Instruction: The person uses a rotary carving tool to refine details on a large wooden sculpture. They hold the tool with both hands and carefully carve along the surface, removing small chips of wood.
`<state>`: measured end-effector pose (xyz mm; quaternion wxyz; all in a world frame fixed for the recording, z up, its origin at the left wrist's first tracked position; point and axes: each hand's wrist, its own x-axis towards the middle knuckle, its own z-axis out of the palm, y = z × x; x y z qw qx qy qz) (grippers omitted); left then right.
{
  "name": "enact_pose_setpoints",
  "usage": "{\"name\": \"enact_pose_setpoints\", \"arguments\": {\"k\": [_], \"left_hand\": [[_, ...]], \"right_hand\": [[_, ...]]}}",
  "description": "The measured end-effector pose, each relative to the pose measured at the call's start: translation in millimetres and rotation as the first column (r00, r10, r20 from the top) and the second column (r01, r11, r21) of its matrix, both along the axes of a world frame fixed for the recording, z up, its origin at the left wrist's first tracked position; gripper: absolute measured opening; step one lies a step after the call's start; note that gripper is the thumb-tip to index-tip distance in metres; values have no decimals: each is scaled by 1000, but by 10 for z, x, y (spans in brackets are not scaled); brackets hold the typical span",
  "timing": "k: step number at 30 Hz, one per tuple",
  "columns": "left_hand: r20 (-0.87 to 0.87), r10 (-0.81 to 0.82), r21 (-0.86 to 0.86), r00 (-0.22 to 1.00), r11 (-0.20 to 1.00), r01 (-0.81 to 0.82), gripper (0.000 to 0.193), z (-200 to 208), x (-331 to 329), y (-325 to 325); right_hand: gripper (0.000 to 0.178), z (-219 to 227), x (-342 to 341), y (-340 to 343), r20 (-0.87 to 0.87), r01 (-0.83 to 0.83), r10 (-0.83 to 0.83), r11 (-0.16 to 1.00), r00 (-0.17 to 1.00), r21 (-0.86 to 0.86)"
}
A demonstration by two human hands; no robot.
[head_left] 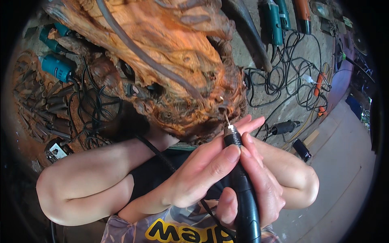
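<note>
A black rotary carving tool (246,202) points away from me, its thin metal bit (227,118) at the near end of a large gnarled piece of wood (162,52). My right hand (265,184) is wrapped round the tool's thick body. Closer to the collar, my left hand (194,172) grips it too, thumb on top and other fingers underneath. Whether the bit touches the wood or stops just short, I cannot tell. The wood is orange-brown with twisted folds and small hollows, and rises between my bent legs.
A teal power tool (57,68) lies left among tangled cables and dark wood scraps (52,101). Farther right are green (274,24) and orange (303,16) power tools with looping black cords (283,73). A black tool (285,127) rests beyond my right knee.
</note>
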<state>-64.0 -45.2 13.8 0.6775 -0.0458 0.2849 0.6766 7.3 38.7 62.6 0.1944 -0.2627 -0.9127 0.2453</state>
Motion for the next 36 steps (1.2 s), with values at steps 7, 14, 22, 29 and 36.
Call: {"name": "enact_pose_setpoints", "arguments": {"k": [7, 14, 22, 29, 36], "left_hand": [[12, 94, 92, 995, 991, -95, 66, -110, -39, -2], [20, 106, 84, 994, 991, -107, 62, -128, -97, -1], [197, 92, 17, 976, 995, -97, 63, -46, -164, 25], [226, 89, 37, 970, 994, -100, 64, -98, -169, 18], [256, 94, 34, 962, 994, -107, 66, -95, -153, 27]], "right_hand": [[50, -68, -100, 72, 34, -60, 61, 998, 998, -9], [49, 75, -122, 45, 186, -9, 34, 992, 982, -129], [49, 44, -239, -45, 174, 105, -95, 993, 980, -49], [47, -15, -236, -38, 161, 94, -83, 994, 983, -58], [44, 25, -258, 20, 193, 70, -53, 994, 980, -81]]}}
